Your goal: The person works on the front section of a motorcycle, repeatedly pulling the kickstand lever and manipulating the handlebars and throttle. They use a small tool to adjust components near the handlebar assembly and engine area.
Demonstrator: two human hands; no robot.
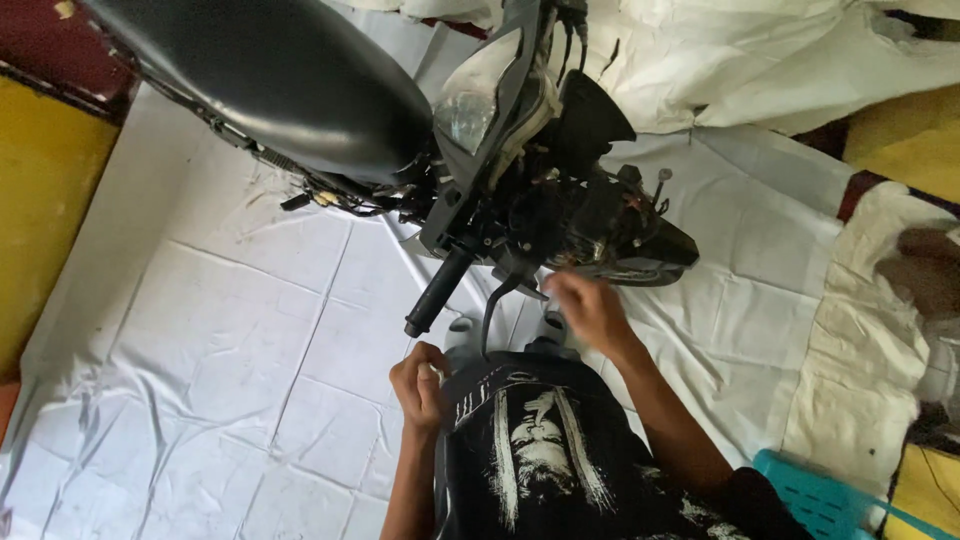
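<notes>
Right hand up at the front of the motorbike, fingers bent and blurry, touching the dark parts just under the open handlebar head; cannot tell if anything is pinched there. Left hand lower down, near the chest, curled shut around something small and pale that barely peeks out; too small to tell what.

Underneath it all, a big white sheet spread on the floor, full of creases and fold lines. More white cloth bunched up at the top right. Yellow floor showing at the left edge.

On the sheet, a black motorbike, seen from above, nose pointing down toward the person. Long black seat running up to the top left. Front cover off, so wires and black plastic pieces showing in the middle. Clear headlight tilted to one side just above the handlebar. Black rubber handlebar grip sticking out down and left, between the two hands. Thin black lever hanging beside the grip, close to the right hand.

Black shirt with a white print at the bottom. Corner of a teal plastic stool at the bottom right.
</notes>
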